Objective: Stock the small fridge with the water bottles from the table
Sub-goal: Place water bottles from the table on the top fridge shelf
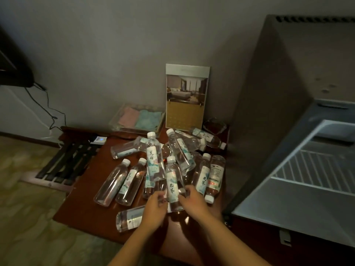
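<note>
Several clear water bottles with white caps and pale labels lie heaped on a dark red-brown table (86,204). One bottle (172,181) lies at the near edge of the heap with its cap pointing away from me. My left hand (153,210) touches its left side with curled fingers and my right hand (194,200) holds its right side. Another bottle (128,219) lies partly under my left hand. The small grey fridge (284,77) stands to the right of the table, open, with a bare white wire shelf (315,169) showing inside.
At the back of the table, a clear tray (138,118) holds folded pink and teal cloths. A calendar card (186,96) leans on the wall beside a glass ashtray (215,124). A slatted luggage rack (67,162) stands left of the table, with cables on the wall above.
</note>
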The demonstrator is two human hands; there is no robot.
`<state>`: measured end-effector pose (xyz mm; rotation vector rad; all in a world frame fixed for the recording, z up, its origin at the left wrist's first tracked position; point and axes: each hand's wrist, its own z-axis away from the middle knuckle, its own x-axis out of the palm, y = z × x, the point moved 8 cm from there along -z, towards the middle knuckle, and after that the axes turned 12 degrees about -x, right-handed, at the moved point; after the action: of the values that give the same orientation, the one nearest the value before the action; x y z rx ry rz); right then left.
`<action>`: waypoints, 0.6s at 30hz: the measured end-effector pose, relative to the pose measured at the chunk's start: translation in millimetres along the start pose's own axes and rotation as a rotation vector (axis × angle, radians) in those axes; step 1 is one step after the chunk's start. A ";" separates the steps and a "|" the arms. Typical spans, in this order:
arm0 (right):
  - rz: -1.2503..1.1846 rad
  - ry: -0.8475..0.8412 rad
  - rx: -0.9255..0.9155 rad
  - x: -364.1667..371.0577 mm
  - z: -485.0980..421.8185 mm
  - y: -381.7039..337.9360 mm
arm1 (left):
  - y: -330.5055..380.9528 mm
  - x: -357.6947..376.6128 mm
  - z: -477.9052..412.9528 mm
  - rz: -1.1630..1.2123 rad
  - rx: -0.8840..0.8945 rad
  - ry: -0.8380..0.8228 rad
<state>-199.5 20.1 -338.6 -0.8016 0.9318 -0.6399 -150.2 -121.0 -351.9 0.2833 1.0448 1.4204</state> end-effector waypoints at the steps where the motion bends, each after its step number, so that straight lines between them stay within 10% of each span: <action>1: 0.087 0.024 0.007 2.1 -5.3 -3.7 | -1.8 -1.3 -3.5 0.007 -0.010 -0.019; 8: 0.620 0.088 0.044 20.9 -14.9 -20.3 | -14.9 -8.4 -20.8 0.004 -0.022 -0.124; 18: 0.522 0.214 0.114 25.2 -15.9 -10.6 | -18.9 -16.6 -27.1 -0.006 0.024 -0.215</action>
<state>-203.4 -10.2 -346.7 -0.3643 1.2308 -0.3182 -154.3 -150.6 -373.5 0.4400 0.8866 1.3404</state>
